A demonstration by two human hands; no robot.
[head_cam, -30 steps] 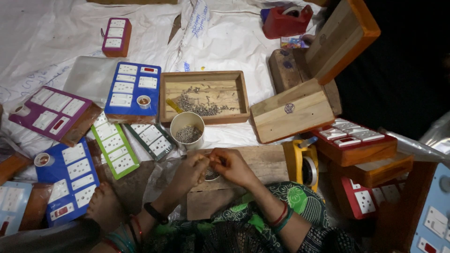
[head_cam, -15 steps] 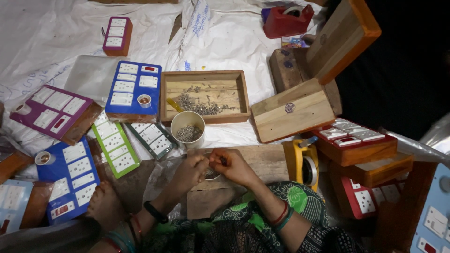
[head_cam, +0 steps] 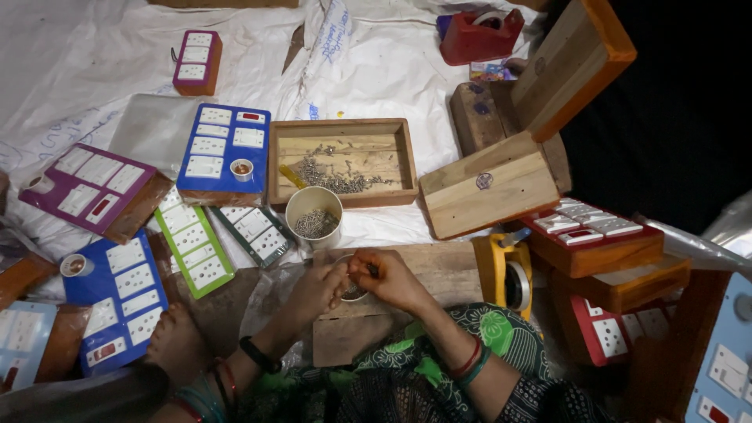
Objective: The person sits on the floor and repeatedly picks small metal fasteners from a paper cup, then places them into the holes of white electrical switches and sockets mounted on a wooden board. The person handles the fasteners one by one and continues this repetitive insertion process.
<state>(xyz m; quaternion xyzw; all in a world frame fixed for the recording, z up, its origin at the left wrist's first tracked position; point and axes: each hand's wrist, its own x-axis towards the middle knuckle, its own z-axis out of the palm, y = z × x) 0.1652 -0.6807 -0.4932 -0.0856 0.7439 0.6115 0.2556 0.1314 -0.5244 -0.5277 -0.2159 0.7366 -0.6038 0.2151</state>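
Observation:
My left hand [head_cam: 315, 288] and my right hand [head_cam: 389, 280] meet fingertip to fingertip over a wooden board [head_cam: 439, 266] in front of my lap. Between them sits a small round cup [head_cam: 353, 292], mostly hidden; my left fingers rest on its rim. My right fingers pinch a small dark part, too small to name. Just beyond the hands stands a white cup [head_cam: 313, 215] of small metal screws. Behind it lies an open wooden tray [head_cam: 341, 160] with loose screws and a yellow-handled tool.
Switch boards in blue [head_cam: 225, 153], purple [head_cam: 86, 184], green [head_cam: 193, 249] and red [head_cam: 587, 227] lie around on a white sheet. Wooden boxes [head_cam: 489, 192] stack at right. A yellow tape dispenser [head_cam: 505, 270] stands beside my right arm, a red one [head_cam: 479, 35] at the back.

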